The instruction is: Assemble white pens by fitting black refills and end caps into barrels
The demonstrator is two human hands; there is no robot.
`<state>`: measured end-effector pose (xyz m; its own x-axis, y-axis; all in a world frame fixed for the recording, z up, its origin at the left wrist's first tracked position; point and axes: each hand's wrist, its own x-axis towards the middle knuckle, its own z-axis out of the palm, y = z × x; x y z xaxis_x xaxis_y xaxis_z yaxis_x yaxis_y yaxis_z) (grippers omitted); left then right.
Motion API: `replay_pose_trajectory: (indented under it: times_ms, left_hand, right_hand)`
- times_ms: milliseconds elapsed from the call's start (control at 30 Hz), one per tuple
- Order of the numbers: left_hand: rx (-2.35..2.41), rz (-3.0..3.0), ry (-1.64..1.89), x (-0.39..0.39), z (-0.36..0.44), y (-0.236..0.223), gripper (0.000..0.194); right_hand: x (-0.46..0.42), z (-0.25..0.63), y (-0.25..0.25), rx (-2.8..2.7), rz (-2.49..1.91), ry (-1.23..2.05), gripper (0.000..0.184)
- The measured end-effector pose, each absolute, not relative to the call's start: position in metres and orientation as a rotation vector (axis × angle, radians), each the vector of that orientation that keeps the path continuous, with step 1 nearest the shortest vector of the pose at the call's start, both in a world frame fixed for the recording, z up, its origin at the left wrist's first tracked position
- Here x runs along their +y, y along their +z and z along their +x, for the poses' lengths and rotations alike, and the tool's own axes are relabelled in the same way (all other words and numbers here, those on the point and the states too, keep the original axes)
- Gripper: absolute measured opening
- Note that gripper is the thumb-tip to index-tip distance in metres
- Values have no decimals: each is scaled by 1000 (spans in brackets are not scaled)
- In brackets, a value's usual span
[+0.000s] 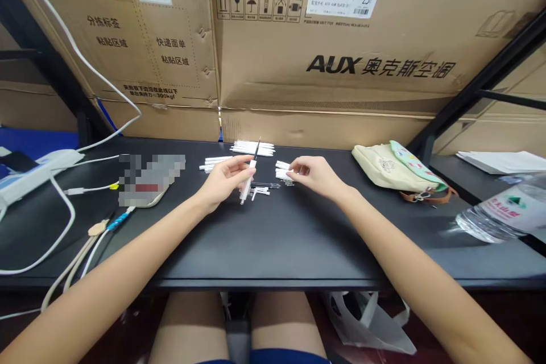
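My left hand [224, 181] is closed on a white pen barrel [248, 180] with a thin dark refill sticking up out of it, tilted slightly right. My right hand [313, 174] reaches to a small heap of short white pen parts [282, 169] and pinches one of them between thumb and fingers. Behind lie long white pen barrels [252, 148] in a pile, and more white tubes [215, 162] lie left of them. Loose dark refills and small bits [265, 186] lie on the black table [273, 239] between my hands.
Big AUX cardboard boxes [324, 45] wall off the back. A cream pouch [394, 168] and a lying water bottle [501, 213] are at the right. A blurred object [147, 179], a power strip [38, 168] and white cables [63, 222] are at the left.
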<state>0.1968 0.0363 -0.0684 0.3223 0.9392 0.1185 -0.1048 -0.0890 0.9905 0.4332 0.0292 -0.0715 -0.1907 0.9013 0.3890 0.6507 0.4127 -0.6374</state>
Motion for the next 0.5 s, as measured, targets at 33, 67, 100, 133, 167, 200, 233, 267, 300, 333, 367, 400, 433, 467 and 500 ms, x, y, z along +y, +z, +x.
replay_pose_trajectory:
  times_ms: [33,67,100,133,167,200,233,267,300,333,367,400,433,467,500]
  left_hand:
    - [856,1338,1083,37,196,-68,44]
    - [864,1316,1091,37,196,-68,44]
    - [870,1295,1095,37,196,-68,44]
    - [872,1275,1096,37,196,-68,44]
    - [873,1260,1094,37,196,-68,44]
    - [872,1250,1089,37,195,-68,45]
    - [872,1247,1087,37,195,-68,45]
    - [873,1250,1085,37,195,-68,45]
    - [876,1258,1082,37,195,-67,45]
    - [879,1267,1080,37,195,-67,46]
    - [881,1277,1075,37,195,-67,46]
    - [880,1289,1066,36,195,-67,46]
    - [876,1302,1054,36,195,-67,47]
    - [870,1317,1039,36,195,-68,48]
    - [862,1333,1024,36,195,-68,49]
  right_hand:
    - [31,439,-71,-2002,-1344,377,21]
    - [32,443,-70,-2051,-1355,373,21]
    - [32,446,-69,-2084,-1356,403,21]
    - [32,448,-69,-2110,-1352,446,20]
    - [32,449,-68,-2139,-1345,486,19]
    - [32,450,-68,-2172,-1337,517,18]
    - [32,450,-68,-2204,-1330,540,17]
    - [32,450,-68,-2231,-1326,561,16]
    - [33,450,-68,-2250,-1327,580,15]
    - [33,450,-69,-2264,-1327,602,15]
    - [33,450,-69,-2273,-1326,625,14]
    - [34,450,-70,-2278,-1324,645,14]
    - [34,449,-70,-2279,-1321,658,13]
    - [34,449,-70,-2277,-1319,667,12]
    - [34,449,-70,-2271,-1318,670,11]
